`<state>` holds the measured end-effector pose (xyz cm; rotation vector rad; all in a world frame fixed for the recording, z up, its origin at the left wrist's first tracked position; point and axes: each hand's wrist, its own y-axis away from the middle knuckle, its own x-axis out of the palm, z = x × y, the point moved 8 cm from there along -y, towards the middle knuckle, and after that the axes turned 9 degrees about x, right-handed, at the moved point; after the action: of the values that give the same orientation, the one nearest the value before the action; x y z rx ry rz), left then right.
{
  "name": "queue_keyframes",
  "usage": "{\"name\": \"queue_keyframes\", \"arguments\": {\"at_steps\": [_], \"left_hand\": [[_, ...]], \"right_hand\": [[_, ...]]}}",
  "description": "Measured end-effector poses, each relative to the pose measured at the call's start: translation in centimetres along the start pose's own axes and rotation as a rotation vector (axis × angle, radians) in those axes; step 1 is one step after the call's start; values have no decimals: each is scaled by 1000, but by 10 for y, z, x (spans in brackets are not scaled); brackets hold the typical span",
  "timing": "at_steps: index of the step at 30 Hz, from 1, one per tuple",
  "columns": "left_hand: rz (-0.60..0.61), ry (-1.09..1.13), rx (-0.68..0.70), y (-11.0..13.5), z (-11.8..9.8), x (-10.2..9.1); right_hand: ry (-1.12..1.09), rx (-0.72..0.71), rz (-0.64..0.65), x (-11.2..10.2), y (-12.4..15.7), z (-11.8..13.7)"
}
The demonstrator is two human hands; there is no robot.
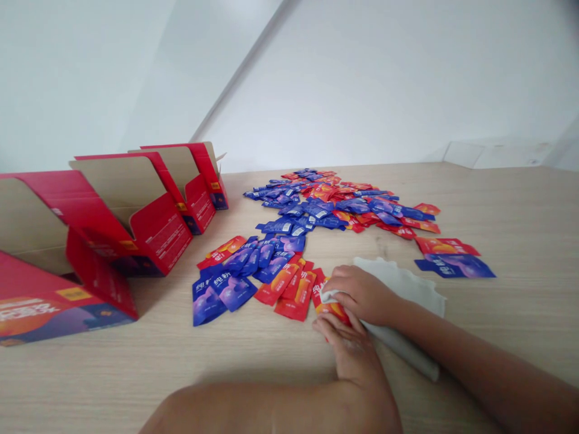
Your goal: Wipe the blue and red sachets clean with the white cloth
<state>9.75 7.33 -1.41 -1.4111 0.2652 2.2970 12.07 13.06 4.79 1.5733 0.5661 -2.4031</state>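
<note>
My right hand [362, 294] is closed on a white cloth [400, 280] and presses a fold of it down on a red sachet [333, 310] lying on the wooden table [497, 199]. My left hand [349, 349] lies just below it, fingers curled onto the near edge of the same sachet, pinning it. Most of that sachet is hidden under both hands. Directly to the left is a fanned row of blue and red sachets [253, 274].
A loose heap of blue and red sachets [335, 205] spreads across the far middle, with a few strays [452, 259] to the right. Three open red cardboard display boxes [154, 223] stand along the left side. A white wall rises behind the table.
</note>
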Motion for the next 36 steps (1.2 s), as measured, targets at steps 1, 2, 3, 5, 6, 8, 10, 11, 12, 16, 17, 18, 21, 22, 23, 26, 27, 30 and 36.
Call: {"name": "queue_keyframes", "arguments": {"at_steps": [1,2,3,5,6,8,10,11,12,16,17,18,21,22,23,26,27,30,36], "left_hand": [[0,2,4,0,-1,1],[2,6,9,-1,-1,2],[5,11,13,-1,-2,3],[10,6,18,-2,-2,4],[10,-4,16,-2,-1,3],[14,-32,13,-1,0,1],[26,-47,8,0,1,-1],[30,-46,7,0,2,-2],[31,-39,6,1,2,-3],[17,-13,7,1,0,-1],[18,-12,10,0,-1,0],[20,-10,15,0,-1,2],[11,2,14,0,-1,2],[5,6,10,0,-1,1],[1,10,7,0,-1,1],[12,15,1,0,-1,2],[16,20,-3,0,0,3],[-3,65,-8,1,0,2],[-33,159,-13,1,3,-2]], "right_hand": [[9,33,-13,-1,-2,-6],[15,57,-27,-2,-2,-10],[19,72,-39,-4,-2,-12],[12,77,-63,-7,-1,-11],[4,70,-76,-10,1,-8],[-18,33,-83,-11,4,2],[-37,-27,-49,-9,6,12],[-40,-54,-24,-6,7,15],[-41,-70,-4,-3,6,16],[-26,-10,-15,0,0,0],[-23,14,-32,-1,-1,-6],[-23,30,-45,-2,-1,-10],[-51,14,-76,-8,1,-9],[-68,-9,-78,-10,3,-4],[-83,-36,-69,-11,5,2],[-84,-100,-6,-6,8,17],[-73,-104,12,-4,8,19],[-39,-54,16,1,3,10],[-10,34,-46,-5,-1,-14]]}}
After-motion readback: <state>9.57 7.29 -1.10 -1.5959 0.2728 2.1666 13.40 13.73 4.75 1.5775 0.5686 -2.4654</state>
